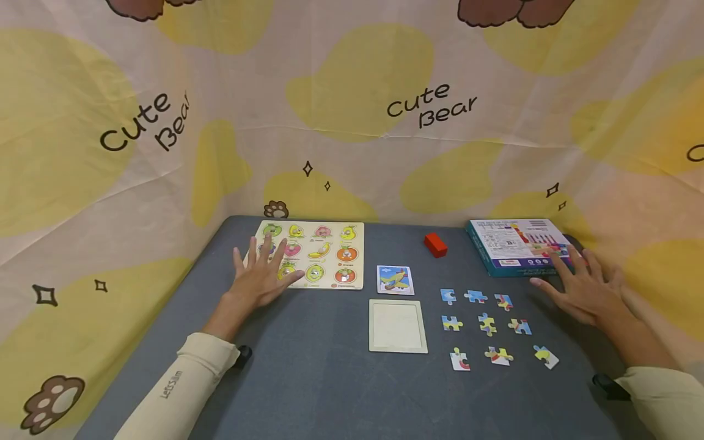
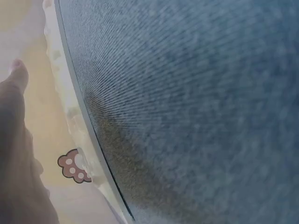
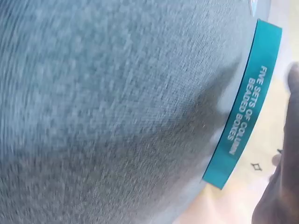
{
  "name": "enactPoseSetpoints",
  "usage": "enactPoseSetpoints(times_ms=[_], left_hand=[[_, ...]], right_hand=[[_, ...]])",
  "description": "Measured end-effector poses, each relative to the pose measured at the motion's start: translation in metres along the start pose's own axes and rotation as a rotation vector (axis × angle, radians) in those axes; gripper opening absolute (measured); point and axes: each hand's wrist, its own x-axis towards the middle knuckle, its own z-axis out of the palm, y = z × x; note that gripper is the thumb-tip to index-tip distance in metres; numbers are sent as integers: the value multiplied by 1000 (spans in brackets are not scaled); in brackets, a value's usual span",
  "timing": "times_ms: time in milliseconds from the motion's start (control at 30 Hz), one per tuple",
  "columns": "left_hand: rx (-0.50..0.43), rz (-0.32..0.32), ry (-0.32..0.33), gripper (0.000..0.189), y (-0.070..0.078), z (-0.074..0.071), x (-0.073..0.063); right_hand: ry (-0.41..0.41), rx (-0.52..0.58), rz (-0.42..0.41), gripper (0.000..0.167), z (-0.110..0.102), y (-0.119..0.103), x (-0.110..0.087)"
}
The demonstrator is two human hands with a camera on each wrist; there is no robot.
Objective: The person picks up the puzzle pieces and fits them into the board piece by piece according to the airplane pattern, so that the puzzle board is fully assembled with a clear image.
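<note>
My left hand (image 1: 261, 276) is spread with straight fingers, overlapping the left part of a cream fruit puzzle board (image 1: 354, 235) in the head view. On the right, my other hand (image 1: 591, 293) also has its fingers spread, the fingertips over the near right corner of a flat teal box (image 1: 484, 253). Neither hand holds anything. Several airplane jigsaw pieces (image 1: 486, 324) lie in rows left of the right hand. Beside them is a cream puzzle frame (image 1: 398, 326), with an airplane picture card (image 1: 395, 280) just behind it.
A red block (image 1: 436, 245) lies behind the card, between board and box. The grey-blue table (image 1: 308, 391) meets a printed cloth wall (image 1: 352, 122) at the back and sides. The box's teal side (image 3: 245, 102) carries white lettering in the right wrist view.
</note>
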Motion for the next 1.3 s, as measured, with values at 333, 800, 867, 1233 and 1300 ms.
enactPoseSetpoints(times_ms=[333, 800, 867, 1233, 1300], left_hand=[[-195, 202, 140, 70, 34, 6, -11], [-473, 374, -250, 81, 124, 22, -34], [-456, 385, -265, 83, 130, 25, -34], [-350, 373, -270, 94, 145, 33, -35], [-333, 372, -269, 96, 146, 33, -36]], right_hand=[[-75, 37, -79, 102, 0, -35, 3], [-150, 305, -218, 58, 7, -129, 10], [-151, 322, -222, 54, 11, -137, 11], [-180, 310, -227, 40, 22, -162, 19], [-180, 307, -221, 40, 23, -163, 21]])
